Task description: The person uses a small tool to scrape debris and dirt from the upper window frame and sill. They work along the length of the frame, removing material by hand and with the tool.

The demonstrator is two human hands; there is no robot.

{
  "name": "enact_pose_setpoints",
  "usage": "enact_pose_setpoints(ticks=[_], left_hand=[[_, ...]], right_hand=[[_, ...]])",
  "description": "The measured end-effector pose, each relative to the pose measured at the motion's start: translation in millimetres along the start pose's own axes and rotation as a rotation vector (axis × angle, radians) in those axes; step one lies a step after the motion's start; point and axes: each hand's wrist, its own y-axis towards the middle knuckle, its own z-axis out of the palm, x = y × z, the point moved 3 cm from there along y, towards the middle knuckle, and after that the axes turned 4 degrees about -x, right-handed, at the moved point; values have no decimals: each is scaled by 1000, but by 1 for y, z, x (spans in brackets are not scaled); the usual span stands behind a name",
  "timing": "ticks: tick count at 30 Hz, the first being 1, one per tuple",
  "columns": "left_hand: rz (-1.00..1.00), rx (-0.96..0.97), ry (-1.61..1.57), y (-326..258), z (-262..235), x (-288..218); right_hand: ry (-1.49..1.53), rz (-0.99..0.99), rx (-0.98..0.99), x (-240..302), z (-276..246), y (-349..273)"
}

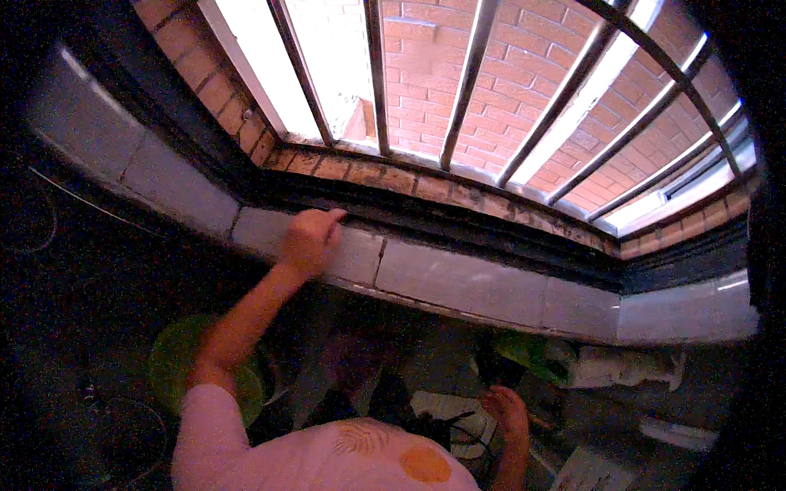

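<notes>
My left hand (pixel 311 243) is stretched forward over the tiled window sill (pixel 458 274). Its fingers are curled closed against the tiles, close to the dark inner ledge (pixel 409 219), and whatever may be inside them is hidden. Lower on the right, beside my body, hangs my right hand (pixel 509 412). Its fingers are loosely bent and slightly apart, with nothing visible in them, though the light there is dim. Grey-white tiles with dark joints run along the sill on both sides of my left hand.
Metal bars (pixel 467 82) cross the window, and a brick wall (pixel 524 74) stands outside. Below the sill it is dark. A green round basin (pixel 176 360) is under my left arm. A green object (pixel 536 356) and a pale bundle (pixel 614 367) lie at the right.
</notes>
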Motion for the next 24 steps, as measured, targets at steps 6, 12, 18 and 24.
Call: enact_pose_setpoints(ticks=[6, 12, 18, 24], left_hand=[[109, 71, -92, 22, 38, -62], [-137, 52, -11, 15, 3, 7], [-22, 112, -176, 32, 35, -44], [-152, 51, -33, 8, 19, 11]], right_hand=[[-94, 30, 177, 47, 40, 30], [-180, 61, 169, 68, 50, 42], [-55, 34, 226, 58, 47, 76], [-151, 91, 124, 56, 46, 95]])
